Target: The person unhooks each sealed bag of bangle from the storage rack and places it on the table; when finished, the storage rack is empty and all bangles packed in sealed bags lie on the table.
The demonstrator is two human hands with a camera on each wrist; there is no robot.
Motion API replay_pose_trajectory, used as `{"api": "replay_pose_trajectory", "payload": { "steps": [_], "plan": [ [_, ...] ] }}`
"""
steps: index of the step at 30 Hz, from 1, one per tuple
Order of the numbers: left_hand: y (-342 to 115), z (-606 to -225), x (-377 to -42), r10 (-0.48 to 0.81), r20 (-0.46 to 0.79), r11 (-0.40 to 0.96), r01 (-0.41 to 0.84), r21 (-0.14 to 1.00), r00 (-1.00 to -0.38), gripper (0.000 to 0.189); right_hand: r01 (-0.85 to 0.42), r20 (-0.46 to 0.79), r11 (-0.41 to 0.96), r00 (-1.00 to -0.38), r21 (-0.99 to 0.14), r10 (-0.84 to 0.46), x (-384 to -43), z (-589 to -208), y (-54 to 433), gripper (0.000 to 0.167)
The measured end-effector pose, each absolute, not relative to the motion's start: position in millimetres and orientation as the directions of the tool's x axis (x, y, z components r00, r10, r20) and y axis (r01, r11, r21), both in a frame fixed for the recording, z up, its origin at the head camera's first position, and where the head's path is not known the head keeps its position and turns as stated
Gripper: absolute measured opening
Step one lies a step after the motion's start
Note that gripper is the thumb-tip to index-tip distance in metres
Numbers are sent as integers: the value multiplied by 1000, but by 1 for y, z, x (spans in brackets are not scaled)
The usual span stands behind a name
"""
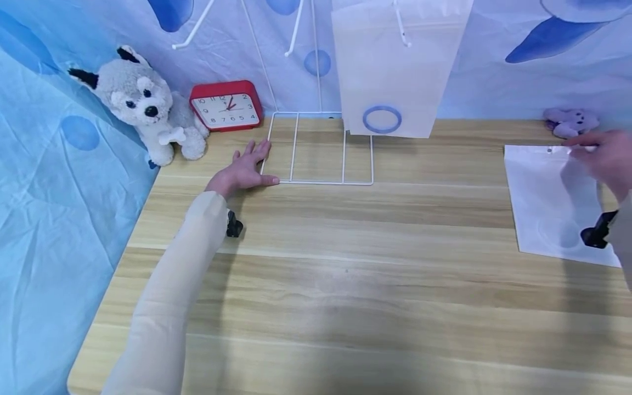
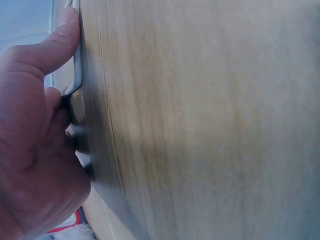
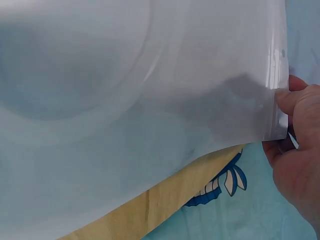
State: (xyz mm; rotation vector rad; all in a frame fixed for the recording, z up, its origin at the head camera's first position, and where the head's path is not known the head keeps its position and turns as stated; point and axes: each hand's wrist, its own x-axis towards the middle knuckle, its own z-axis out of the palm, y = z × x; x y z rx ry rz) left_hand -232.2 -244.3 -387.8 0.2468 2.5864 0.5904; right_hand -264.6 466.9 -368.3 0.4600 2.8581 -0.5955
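Observation:
With fingers spread, my left hand [image 1: 243, 169] rests at the left corner of a white wire rack [image 1: 318, 182], whose base lies on the table. In the left wrist view the thumb [image 2: 62, 42] lies along the rack's wire. At the far right, my right hand [image 1: 604, 159] pinches the top edge of a frosted white plastic bag [image 1: 543, 192]. The right wrist view shows the thumb and fingers on the strip at the end of the bag [image 3: 210, 110]. A faint round shape shows through its film. Another frosted bag [image 1: 390, 71] with a blue ring [image 1: 382, 119] hangs at the rack.
White hooks [image 1: 294, 33] jut from the rack toward me. A red clock [image 1: 227, 105] and a grey and white plush dog [image 1: 148, 109] stand at the back left. A small purple plush [image 1: 573, 122] sits behind the right-hand bag. Blue patterned cloth [image 1: 44, 219] surrounds the wooden table [image 1: 345, 285].

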Motion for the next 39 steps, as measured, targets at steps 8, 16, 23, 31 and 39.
{"api": "replay_pose_trajectory", "payload": {
  "steps": [8, 16, 23, 31, 39],
  "plan": [
    [-245, -387, -231, 278, -405, 891, 77, 448, -871, 104, 211, -222, 909, -965, -359, 136, -266, -381, 466, 32],
    [-245, -387, -232, 275, -413, 893, 70, 445, -868, 105, 178, -198, 933, -973, -313, 119, -267, -387, 467, 28],
    [-244, -387, -232, 273, -415, 896, 73, 437, -868, 105, 177, -177, 937, -976, -303, 127, -269, -388, 467, 27],
    [-242, -389, -229, 281, -418, 895, 79, 439, -864, 106, 60, -98, 964, -995, -260, 35, -260, -377, 463, 17],
    [-246, -390, -229, 271, -403, 898, 79, 432, -874, 107, -231, 115, 947, -971, -224, -209, -266, -323, 408, 26]
  ]
}}
